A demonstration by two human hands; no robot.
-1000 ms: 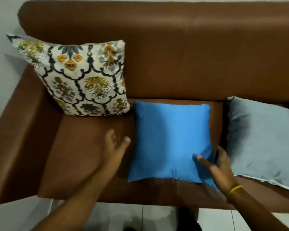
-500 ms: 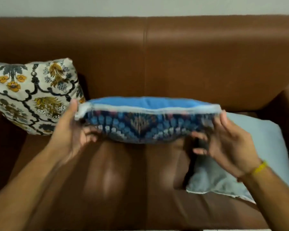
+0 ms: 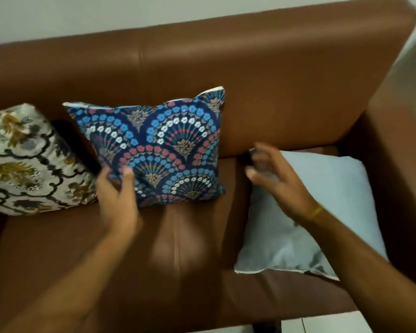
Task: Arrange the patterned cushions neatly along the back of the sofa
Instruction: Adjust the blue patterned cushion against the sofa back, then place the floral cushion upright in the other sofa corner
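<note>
A: What did the head view show?

B: The brown sofa (image 3: 286, 75) filled the view. The blue fan-patterned cushion (image 3: 163, 150) stood propped against the backrest near the centre, slightly tilted, with its upper right corner higher. At 9 o'clock from it, the cream floral cushion (image 3: 27, 162) leaned in the sofa's left corner, close beside it; whether the two touched could not be told. At 4 o'clock, the plain pale-blue cushion (image 3: 327, 212) lay flat on the seat, apart from the backrest row.

A: And the hands?

B: The left hand (image 3: 117, 195) pinched the lower left corner of the blue fan-patterned cushion, thumb on its face. The right hand (image 3: 274, 181) hung blurred above the pale-blue cushion, fingers spread, gripping nothing.

A: How should the step in hand be done well?

B: In my judgement, the step was settling the fan cushion upright. The held corner should be eased down and back until the bottom edge sits in the crease between seat and backrest, and the top edge should be levelled to match the floral neighbour. Releasing too early might let the soft cushion slump forward. The pale-blue cushion apparently remained to be stood at the 3 o'clock end.

A: Any brands, labels or writing?

B: None was legible; only printed patterns showed.
</note>
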